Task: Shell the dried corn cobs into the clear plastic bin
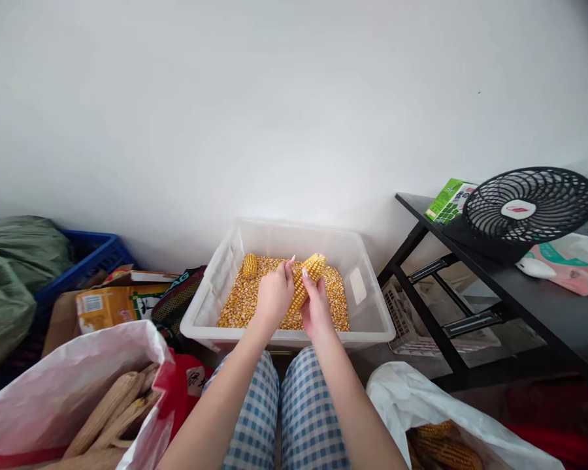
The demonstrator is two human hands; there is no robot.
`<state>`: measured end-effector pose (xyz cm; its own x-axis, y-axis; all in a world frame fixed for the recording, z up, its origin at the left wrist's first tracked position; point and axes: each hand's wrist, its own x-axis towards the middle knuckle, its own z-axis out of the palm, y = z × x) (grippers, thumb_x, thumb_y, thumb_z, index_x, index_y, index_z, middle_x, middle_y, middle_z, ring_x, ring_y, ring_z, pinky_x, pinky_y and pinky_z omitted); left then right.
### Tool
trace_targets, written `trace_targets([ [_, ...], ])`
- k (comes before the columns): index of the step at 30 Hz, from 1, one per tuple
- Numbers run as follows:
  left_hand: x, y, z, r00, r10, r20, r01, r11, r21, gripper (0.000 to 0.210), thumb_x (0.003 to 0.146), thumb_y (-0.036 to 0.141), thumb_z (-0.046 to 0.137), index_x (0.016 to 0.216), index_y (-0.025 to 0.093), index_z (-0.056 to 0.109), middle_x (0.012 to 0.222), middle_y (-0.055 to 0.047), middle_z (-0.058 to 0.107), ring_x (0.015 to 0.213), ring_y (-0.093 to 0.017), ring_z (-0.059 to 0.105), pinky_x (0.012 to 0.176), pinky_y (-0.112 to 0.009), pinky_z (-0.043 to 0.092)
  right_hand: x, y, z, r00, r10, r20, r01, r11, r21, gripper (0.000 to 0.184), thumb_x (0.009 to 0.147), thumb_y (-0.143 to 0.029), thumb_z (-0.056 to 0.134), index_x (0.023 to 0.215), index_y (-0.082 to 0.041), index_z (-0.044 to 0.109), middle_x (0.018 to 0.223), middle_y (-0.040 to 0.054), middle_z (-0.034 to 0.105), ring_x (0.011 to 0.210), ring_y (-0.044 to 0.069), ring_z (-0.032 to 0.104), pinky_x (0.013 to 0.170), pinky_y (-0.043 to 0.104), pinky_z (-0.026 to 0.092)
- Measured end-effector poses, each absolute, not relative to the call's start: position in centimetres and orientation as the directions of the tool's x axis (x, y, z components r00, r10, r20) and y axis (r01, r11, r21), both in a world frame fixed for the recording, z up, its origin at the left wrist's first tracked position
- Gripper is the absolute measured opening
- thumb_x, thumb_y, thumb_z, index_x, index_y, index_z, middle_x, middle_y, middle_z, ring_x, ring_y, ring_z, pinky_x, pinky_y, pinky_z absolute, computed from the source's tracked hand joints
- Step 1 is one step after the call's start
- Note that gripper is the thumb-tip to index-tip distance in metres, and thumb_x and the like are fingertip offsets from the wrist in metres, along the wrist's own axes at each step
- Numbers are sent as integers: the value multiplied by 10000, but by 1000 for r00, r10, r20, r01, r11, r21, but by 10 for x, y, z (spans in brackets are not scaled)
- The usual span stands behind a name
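A yellow ear of corn stands tilted over a translucent plastic bin, its upper end leaning away to the right. My right hand grips it from the right side, thumb along the kernels. Close against the ear's left side is my left hand, with its fingers curled closed; a pale tip sticks up there, and what the fingers hold, if anything, is hidden. Loose corn kernels cover the bin's floor. A shorter piece of corn ear lies on them at the back left.
At lower left, a white and red bag holds bare cobs. A white bag at lower right contains more corn ears. A black table carrying a fan stands right; a blue crate sits left.
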<state>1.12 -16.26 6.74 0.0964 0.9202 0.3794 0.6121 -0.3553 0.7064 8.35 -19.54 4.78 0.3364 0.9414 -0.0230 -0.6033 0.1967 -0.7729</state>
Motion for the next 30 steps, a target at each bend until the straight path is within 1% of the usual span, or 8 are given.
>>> trace_targets([
  [3, 8, -154, 77, 35, 929, 368, 489, -337, 805, 383, 853, 426, 306, 760, 145, 549, 651, -78, 608, 597, -177, 585, 601, -286, 425, 88, -197, 41, 288, 955, -67, -602, 126, -789, 373, 720, -408, 575, 1032, -214, 508, 972, 29, 637, 843, 163, 609, 714, 287, 485],
  [6, 4, -140, 86, -40, 976, 213, -90, -215, 972, 398, 829, 504, 314, 682, 161, 453, 625, -52, 586, 543, -133, 563, 528, -235, 418, 94, -202, 39, 178, 980, -85, -542, 25, -840, 413, 737, -439, 536, 1057, -180, 510, 933, 57, 646, 835, 186, 613, 695, 315, 492],
  [10, -6, -120, 91, -2, 999, 32, -599, -27, 800, 319, 791, 478, 421, 682, 180, 393, 498, 39, 458, 407, -69, 433, 429, -179, 327, 99, -211, 37, 41, 998, -47, -437, -24, -899, 531, 661, -316, 631, 1150, -213, 451, 1037, 51, 616, 894, 201, 601, 740, 346, 490],
  [13, -10, -120, 85, 16, 996, 90, -456, -73, 887, 306, 792, 490, 405, 726, 192, 429, 416, 84, 299, 326, -64, 251, 371, -187, 197, 98, -213, 36, 57, 998, 39, -312, 55, -948, 664, 639, -288, 649, 1240, -250, 370, 1154, 47, 560, 1001, 203, 561, 833, 367, 458],
  [16, -8, -130, 72, 29, 970, 242, 3, -242, 970, 340, 761, 528, 436, 714, 191, 448, 442, 59, 362, 373, -88, 311, 415, -209, 215, 94, -212, 35, 161, 982, 97, -55, 108, -993, 764, 637, -331, 655, 1306, -255, 293, 1238, 59, 497, 1091, 212, 505, 921, 392, 396],
  [21, -6, -137, 61, 171, 909, 379, 541, -408, 735, 348, 786, 499, 408, 639, 192, 478, 520, -7, 484, 491, -146, 438, 504, -239, 247, 86, -216, 32, 257, 934, 250, 350, 151, -925, 861, 618, -360, 667, 1350, -226, 234, 1301, 104, 428, 1179, 251, 417, 967, 411, 336],
  [25, -14, -126, 59, 215, 907, 363, 486, -422, 765, 402, 821, 458, 360, 562, 175, 480, 523, -19, 505, 496, -131, 431, 511, -240, 261, 84, -222, 27, 264, 933, 245, 340, 147, -929, 853, 641, -399, 646, 1357, -239, 212, 1341, 92, 377, 1209, 234, 383, 986, 393, 322],
  [30, -17, -126, 51, 130, 972, 197, 71, -208, 976, 409, 777, 505, 427, 544, 169, 412, 452, 37, 353, 420, -79, 304, 424, -216, 227, 86, -227, 32, 248, 935, 252, 325, 164, -931, 824, 659, -387, 633, 1355, -249, 213, 1316, 85, 405, 1184, 232, 410, 975, 402, 337],
])
